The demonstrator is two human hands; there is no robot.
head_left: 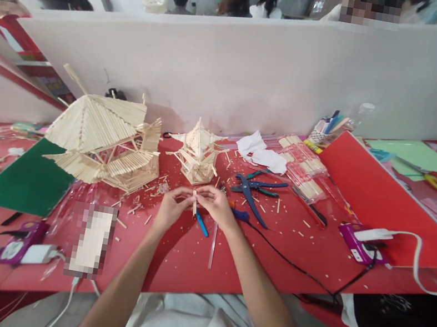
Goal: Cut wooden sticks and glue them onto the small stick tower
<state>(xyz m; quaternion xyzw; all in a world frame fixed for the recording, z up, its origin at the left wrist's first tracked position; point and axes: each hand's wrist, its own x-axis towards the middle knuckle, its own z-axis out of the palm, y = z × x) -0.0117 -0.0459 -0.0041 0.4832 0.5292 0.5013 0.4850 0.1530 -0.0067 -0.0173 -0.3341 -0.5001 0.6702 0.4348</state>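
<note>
Currently, the grip of left hand [174, 206] and right hand [216, 206] is closed on a short stick [194, 202], above the worktop [183, 270], near the small model [198, 154]; this and the large model [96, 125] stand roofed; stick not yet attached; other work left, cannot tell.

From where I stand, I count two hands [217, 206], and between them at least one wooden stick [194, 202]. The stick models are two: one large model [100, 128] at left and one small model [196, 151] at the far middle. I count also one blue pen-like tool [202, 223], one clear rod [213, 246], one green board [25, 180], one red board [390, 199], and two purple power strips [351, 243], one each side. The loose pieces [278, 206] are too many to count.
</note>
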